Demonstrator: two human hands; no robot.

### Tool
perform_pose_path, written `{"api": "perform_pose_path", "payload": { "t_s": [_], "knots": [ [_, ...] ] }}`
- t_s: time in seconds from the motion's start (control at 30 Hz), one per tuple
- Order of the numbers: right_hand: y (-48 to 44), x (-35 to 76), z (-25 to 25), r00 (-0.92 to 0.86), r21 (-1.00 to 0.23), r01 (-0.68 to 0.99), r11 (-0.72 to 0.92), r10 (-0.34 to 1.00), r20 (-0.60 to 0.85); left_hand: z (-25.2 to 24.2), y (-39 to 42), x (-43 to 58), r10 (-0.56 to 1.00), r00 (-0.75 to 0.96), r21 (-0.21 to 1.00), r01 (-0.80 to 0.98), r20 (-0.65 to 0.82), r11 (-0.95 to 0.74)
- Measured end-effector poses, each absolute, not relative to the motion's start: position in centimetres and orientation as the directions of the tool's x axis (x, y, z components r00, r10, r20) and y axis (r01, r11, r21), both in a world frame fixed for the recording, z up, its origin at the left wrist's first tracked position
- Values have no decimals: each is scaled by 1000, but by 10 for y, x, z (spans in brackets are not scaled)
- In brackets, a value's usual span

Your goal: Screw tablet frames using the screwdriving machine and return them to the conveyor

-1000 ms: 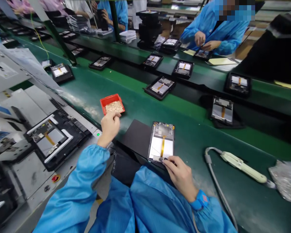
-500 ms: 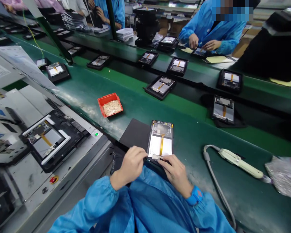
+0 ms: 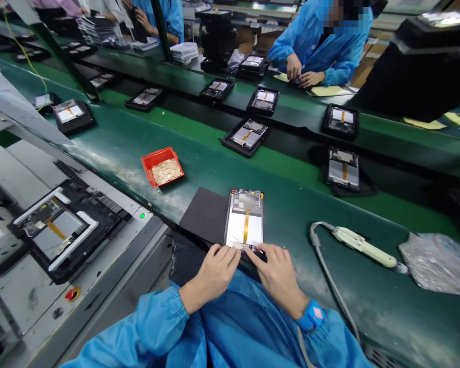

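The fingers of the left hand (image 3: 210, 276) and right hand (image 3: 279, 275) meet at the near edge of the tablet (image 3: 237, 220); their grip is unclear. On the bench (image 3: 291, 209), its ribbon (image 3: 246, 229) is placed, its back uncovered: apparently partway done.

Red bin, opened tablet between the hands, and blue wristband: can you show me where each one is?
Red bin (image 3: 158, 158): head view, inside of its far wall.
Opened tablet (image 3: 247, 223): head view, orange strip down its middle.
Blue wristband (image 3: 311, 317): head view, blue part of the band.
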State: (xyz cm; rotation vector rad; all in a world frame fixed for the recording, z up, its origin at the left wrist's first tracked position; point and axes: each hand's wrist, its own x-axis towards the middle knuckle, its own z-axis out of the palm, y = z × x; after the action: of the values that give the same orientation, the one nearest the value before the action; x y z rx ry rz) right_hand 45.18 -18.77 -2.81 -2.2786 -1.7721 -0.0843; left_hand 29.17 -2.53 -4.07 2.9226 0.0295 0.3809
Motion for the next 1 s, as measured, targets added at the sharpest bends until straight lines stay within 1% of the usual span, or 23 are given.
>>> {"api": "perform_pose_path", "payload": {
  "t_s": [0.07, 0.1, 0.13, 0.17, 0.2, 0.23, 0.27, 0.3, 0.33, 0.37, 0.4, 0.43, 0.5, 0.57, 0.6, 0.67, 0.73, 0.8, 0.83, 0.9, 0.93, 1.0],
  "knots": [
    [-189, 455, -25, 264, -149, 960, -238, 944, 198, -39, -26, 291, 72, 966, 268, 4, 248, -964],
    [-190, 456, -25, 280, -163, 955, -249, 936, 212, -38, -25, 291, 106, 963, 339, 17, 246, -941],
    [-191, 459, -25, 308, -186, 945, -269, 924, 227, -36, -23, 290, 173, 954, 436, 50, 247, -898],
    [-193, 461, -25, 343, -214, 931, -295, 909, 238, -33, -19, 290, 276, 933, 556, 106, 231, -824],
    [-194, 462, -27, 376, -238, 917, -321, 894, 243, -31, -14, 290, 401, 898, 686, 178, 179, -705],
    [-194, 464, -29, 401, -253, 905, -342, 884, 240, -28, -8, 291, 519, 851, 808, 247, 83, -534],
    [-194, 465, -31, 417, -259, 897, -358, 879, 231, -25, -2, 292, 599, 799, 898, 297, -48, -325],
    [-193, 466, -33, 422, -258, 894, -365, 880, 219, -23, 4, 294, 626, 757, 942, 319, -185, -108],
    [-191, 466, -35, 420, -257, 895, -365, 883, 209, -21, 10, 297, 612, 730, 944, 318, -304, 89],
    [-190, 466, -37, 422, -261, 893, -367, 885, 199, -19, 15, 300, 577, 716, 920, 305, -393, 247],
    [-189, 465, -38, 432, -271, 886, -376, 882, 188, -17, 19, 303, 545, 707, 887, 288, -451, 360],
    [-189, 463, -38, 448, -289, 875, -389, 876, 177, -15, 21, 307, 518, 700, 857, 282, -491, 431],
    [-190, 458, -38, 486, -351, 841, -412, 859, 158, -13, 19, 314, 454, 718, 826, 308, -527, 472],
    [-192, 453, -38, 540, -456, 779, -431, 830, 138, -13, 12, 322, 395, 777, 851, 328, -490, 411],
    [-193, 453, -37, 582, -526, 725, -444, 804, 124, -14, 8, 326, 376, 810, 874, 314, -451, 371],
    [-194, 453, -33, 692, -686, 558, -467, 718, 73, -15, 0, 331, 367, 853, 906, 249, -372, 341],
    [-193, 454, -22, 775, -813, 379, -441, 631, 20, -14, -5, 328, 370, 861, 899, 194, -348, 393],
    [-187, 455, -5, 790, -872, 294, -391, 613, -9, -9, -6, 314, 384, 852, 871, 156, -357, 466],
    [-181, 456, 4, 771, -877, 297, -377, 636, -12, -6, -4, 304, 410, 839, 864, 129, -356, 486],
    [-156, 464, 19, 684, -853, 389, -348, 729, 14, -1, 4, 278, 513, 792, 877, 58, -331, 477],
    [-136, 468, 23, 623, -831, 459, -314, 781, 50, 1, 10, 263, 580, 754, 895, 23, -309, 446],
    [-80, 471, 29, 474, -782, 597, -182, 866, 160, 6, 23, 227, 717, 646, 933, -20, -261, 358]
  ]
}}
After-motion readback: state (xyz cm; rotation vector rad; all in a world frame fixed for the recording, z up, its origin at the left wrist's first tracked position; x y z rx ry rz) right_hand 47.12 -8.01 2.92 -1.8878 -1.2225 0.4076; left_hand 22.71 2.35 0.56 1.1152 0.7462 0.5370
